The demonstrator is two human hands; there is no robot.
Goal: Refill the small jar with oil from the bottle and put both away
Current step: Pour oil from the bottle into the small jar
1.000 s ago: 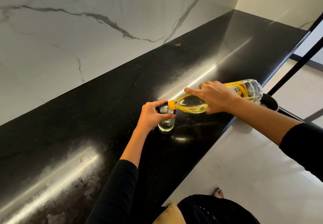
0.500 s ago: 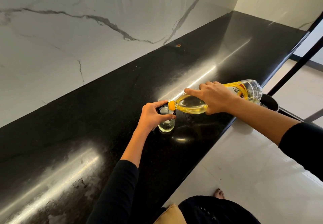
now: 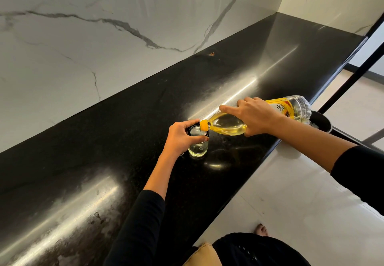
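While oil runs from bottle to jar in the head view, the task stands at about its middle. Just right of the frame's centre, the small glass jar [image 3: 198, 148] stands upright on the black stone countertop [image 3: 124, 141]. The left hand [image 3: 180, 135] curls round its dark rim from the left, thumb on the near side, and steadies it. The right hand [image 3: 255, 118] wraps round the middle of the plastic oil bottle [image 3: 228, 125], forefinger stretched along its shoulder. The bottle lies nearly level, its base toward the right edge of the frame and its orange neck [image 3: 204, 125] directly over the jar's mouth. A thin stream seems to fall into the jar, and pale oil fills only its lower part, so I judge the refill begun and far from done. Neither a jar lid nor a loose bottle cap shows anywhere. Filling, closing both vessels and putting them away all remain. Behind the bottle's base, at the counter's right end, sits a black pot [image 3: 321, 123]. A white veined marble wall [image 3: 83, 47] fills the upper left, and pale floor tiles [image 3: 291, 193] the lower right.
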